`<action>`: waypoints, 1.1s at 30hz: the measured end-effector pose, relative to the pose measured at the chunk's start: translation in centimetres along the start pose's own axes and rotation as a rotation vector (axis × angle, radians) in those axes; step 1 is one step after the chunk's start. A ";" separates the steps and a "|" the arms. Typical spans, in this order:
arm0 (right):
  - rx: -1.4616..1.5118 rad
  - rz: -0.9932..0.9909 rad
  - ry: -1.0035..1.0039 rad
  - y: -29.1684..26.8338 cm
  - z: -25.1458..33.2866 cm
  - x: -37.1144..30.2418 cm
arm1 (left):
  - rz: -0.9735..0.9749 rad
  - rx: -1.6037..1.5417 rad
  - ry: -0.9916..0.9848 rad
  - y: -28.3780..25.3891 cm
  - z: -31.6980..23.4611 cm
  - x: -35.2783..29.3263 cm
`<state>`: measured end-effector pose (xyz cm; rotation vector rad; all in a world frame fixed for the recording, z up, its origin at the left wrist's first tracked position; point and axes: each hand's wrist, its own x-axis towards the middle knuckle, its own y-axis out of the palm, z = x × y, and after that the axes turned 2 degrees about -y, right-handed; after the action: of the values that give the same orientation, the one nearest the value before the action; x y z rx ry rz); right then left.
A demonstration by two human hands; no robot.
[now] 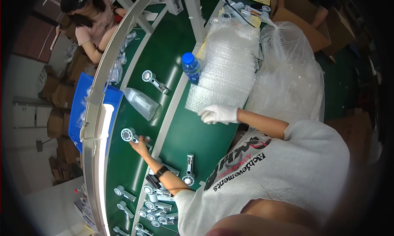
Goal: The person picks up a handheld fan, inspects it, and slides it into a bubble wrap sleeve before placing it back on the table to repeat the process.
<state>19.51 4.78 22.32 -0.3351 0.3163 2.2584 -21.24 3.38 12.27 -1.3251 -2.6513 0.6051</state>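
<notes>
On the green conveyor, my bare left hand (140,145) has its fingers wrapped round the handle of a light grey-blue handheld fan (128,134). The fan's round head points away to the left. A white glove covers my right hand (219,113), whose fingers are bent over the near edge of a stack of bubble wrap bags (225,67); its fingertips are partly hidden. Beyond my left hand lies a fan in a clear bubble wrap bag (141,104), with another bare handheld fan (154,81) farther up the conveyor.
A blue-capped bottle (191,67) stands beside the bubble wrap. Several fans (158,207) are heaped near my left elbow, and a single fan (189,170) lies close to my shirt. A large clear plastic bag (287,72) bulges at right. Across the conveyor are a blue bin (78,113) and a co-worker (96,26).
</notes>
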 end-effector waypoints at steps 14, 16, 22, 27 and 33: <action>0.097 0.297 -0.447 4.2 7.4 -1.3 | 0.523 -1.312 -0.294 11.0 -17.9 -28.3; -0.050 0.207 -0.427 4.9 6.4 -1.4 | 0.468 -1.200 -0.284 10.8 -17.8 -28.4; 0.035 0.186 -0.380 5.8 5.8 -1.5 | 0.400 -1.157 -0.263 10.2 -17.1 -28.9; 0.006 0.083 -0.438 6.7 5.9 -3.2 | 0.480 -1.014 -0.239 9.5 -18.2 -29.4; 0.228 0.109 -0.469 6.1 6.6 -3.6 | 0.613 -1.115 -0.214 9.1 -18.0 -29.0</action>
<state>16.27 0.57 30.39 0.3359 0.3426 2.2961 8.15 -9.23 27.17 -2.4516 -2.7507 -0.9450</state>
